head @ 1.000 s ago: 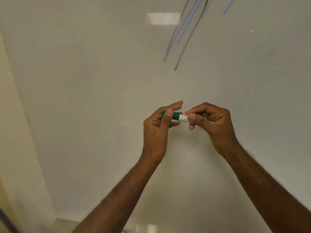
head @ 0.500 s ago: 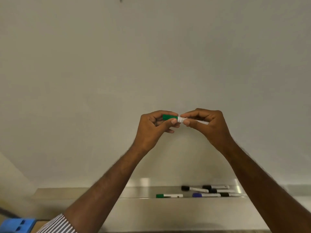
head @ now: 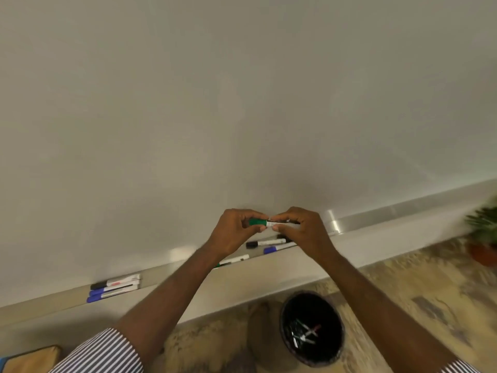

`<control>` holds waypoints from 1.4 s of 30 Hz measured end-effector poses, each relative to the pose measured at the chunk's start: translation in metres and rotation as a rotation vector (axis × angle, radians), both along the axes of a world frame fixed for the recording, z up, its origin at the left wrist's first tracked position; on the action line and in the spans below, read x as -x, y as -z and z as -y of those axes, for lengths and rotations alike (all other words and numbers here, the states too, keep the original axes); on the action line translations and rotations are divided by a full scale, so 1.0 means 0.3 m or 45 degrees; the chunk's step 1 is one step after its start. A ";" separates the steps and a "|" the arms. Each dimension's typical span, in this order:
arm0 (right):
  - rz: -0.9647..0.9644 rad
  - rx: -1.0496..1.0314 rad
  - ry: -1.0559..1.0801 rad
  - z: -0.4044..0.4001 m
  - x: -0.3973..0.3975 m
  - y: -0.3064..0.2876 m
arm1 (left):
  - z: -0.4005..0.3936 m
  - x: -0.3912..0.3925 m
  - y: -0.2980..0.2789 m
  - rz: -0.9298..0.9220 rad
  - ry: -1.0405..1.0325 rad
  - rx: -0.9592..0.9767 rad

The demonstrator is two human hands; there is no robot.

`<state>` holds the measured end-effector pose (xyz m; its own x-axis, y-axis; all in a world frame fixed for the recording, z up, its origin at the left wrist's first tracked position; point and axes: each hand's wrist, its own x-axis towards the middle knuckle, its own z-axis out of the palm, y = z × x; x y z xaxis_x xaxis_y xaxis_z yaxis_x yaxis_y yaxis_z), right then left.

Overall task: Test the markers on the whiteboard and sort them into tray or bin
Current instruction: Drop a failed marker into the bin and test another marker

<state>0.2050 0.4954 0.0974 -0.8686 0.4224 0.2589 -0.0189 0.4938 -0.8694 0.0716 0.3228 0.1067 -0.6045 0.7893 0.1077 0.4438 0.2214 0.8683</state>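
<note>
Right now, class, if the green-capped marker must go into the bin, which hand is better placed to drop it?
Right hand: it pinches the green-capped white marker by its barrel and is nearer the round black bin; the left hand grips only the cap.

The light is soft and a bit dim, with a warm grey-yellow look all over. The whiteboard [head: 242, 103] is brighter in the middle and darker at the corners. Small shiny spots of glare sit on the metal tray [head: 333, 224] (one more pale patch lies further left). A faint shadow falls under the hands [head: 271, 230]. The plant [head: 484, 230] and the floor [head: 403, 286] at the right edge are smeared with blur. Straight lines bend and tilt near the edges.
</note>
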 end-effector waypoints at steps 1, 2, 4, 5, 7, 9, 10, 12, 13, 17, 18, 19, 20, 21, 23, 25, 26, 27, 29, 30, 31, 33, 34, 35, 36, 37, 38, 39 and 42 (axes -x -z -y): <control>0.038 -0.009 0.019 -0.008 -0.025 0.051 | -0.015 -0.012 0.052 -0.028 0.015 0.061; 0.068 -0.031 0.029 -0.016 -0.050 0.102 | -0.027 -0.031 0.101 -0.055 0.028 0.114; 0.118 -0.093 0.040 -0.028 -0.102 0.203 | -0.049 -0.080 0.190 -0.080 0.035 0.214; 0.152 -0.115 0.044 -0.035 -0.129 0.254 | -0.061 -0.107 0.230 -0.078 0.038 0.256; 0.233 -0.164 0.037 -0.054 -0.181 0.349 | -0.091 -0.163 0.306 -0.075 0.053 0.346; 0.297 -0.251 0.018 -0.083 -0.234 0.424 | -0.124 -0.212 0.373 -0.057 0.082 0.417; 0.326 -0.291 0.014 -0.100 -0.259 0.453 | -0.141 -0.236 0.397 -0.038 0.101 0.430; 0.393 -0.350 0.023 -0.137 -0.299 0.484 | -0.177 -0.273 0.439 0.008 0.124 0.447; 0.418 -0.385 0.026 -0.160 -0.316 0.500 | -0.198 -0.290 0.453 0.044 0.130 0.451; 0.508 -0.503 0.022 -0.247 -0.369 0.576 | -0.276 -0.350 0.494 0.116 0.173 0.449; 0.517 -0.499 0.036 -0.263 -0.379 0.589 | -0.291 -0.358 0.505 0.118 0.187 0.440; 0.532 -0.491 0.065 -0.280 -0.389 0.602 | -0.304 -0.362 0.514 0.131 0.199 0.421; 0.540 -0.474 0.101 -0.290 -0.397 0.602 | -0.314 -0.363 0.523 0.140 0.202 0.405; 0.546 -0.448 0.134 -0.297 -0.404 0.593 | -0.324 -0.363 0.532 0.150 0.204 0.401; 0.569 -0.416 0.176 -0.302 -0.410 0.572 | -0.332 -0.360 0.544 0.140 0.203 0.413; 0.594 -0.428 0.193 -0.296 -0.400 0.548 | -0.323 -0.360 0.561 0.086 0.211 0.437; 0.593 -0.433 0.189 -0.290 -0.388 0.541 | -0.313 -0.355 0.570 0.048 0.209 0.444; 0.584 -0.429 0.170 -0.281 -0.370 0.533 | -0.300 -0.344 0.580 0.023 0.196 0.441; 0.527 -0.440 0.134 -0.258 -0.322 0.530 | -0.273 -0.311 0.590 0.069 0.147 0.411; 0.501 -0.445 0.121 -0.240 -0.294 0.529 | -0.256 -0.291 0.589 0.084 0.121 0.387; 0.475 -0.444 0.109 -0.222 -0.263 0.531 | -0.239 -0.275 0.587 0.065 0.090 0.364; 0.396 -0.462 0.084 -0.179 -0.191 0.540 | -0.193 -0.245 0.588 0.045 0.013 0.334; 0.365 -0.468 0.061 -0.157 -0.153 0.545 | -0.167 -0.233 0.594 0.055 -0.038 0.315; 0.324 -0.476 0.031 -0.133 -0.111 0.551 | -0.136 -0.220 0.600 0.045 -0.083 0.312; 0.287 -0.487 -0.007 -0.107 -0.070 0.556 | -0.100 -0.205 0.603 0.004 -0.117 0.313; 0.255 -0.495 -0.045 -0.081 -0.029 0.561 | -0.062 -0.189 0.601 -0.064 -0.135 0.315; 0.247 -0.493 -0.087 -0.053 0.011 0.562 | -0.023 -0.170 0.598 -0.117 -0.147 0.312; 0.251 -0.488 -0.127 -0.025 0.047 0.568 | 0.014 -0.150 0.599 -0.138 -0.159 0.322; 0.242 -0.529 -0.229 0.058 0.137 0.594 | 0.119 -0.086 0.606 -0.198 -0.250 0.414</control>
<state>0.1640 0.4779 -0.0807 -0.9666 0.1560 0.2034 0.0043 0.8033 -0.5956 0.0975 0.2871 -0.0750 -0.7435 0.6682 -0.0266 0.4860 0.5673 0.6648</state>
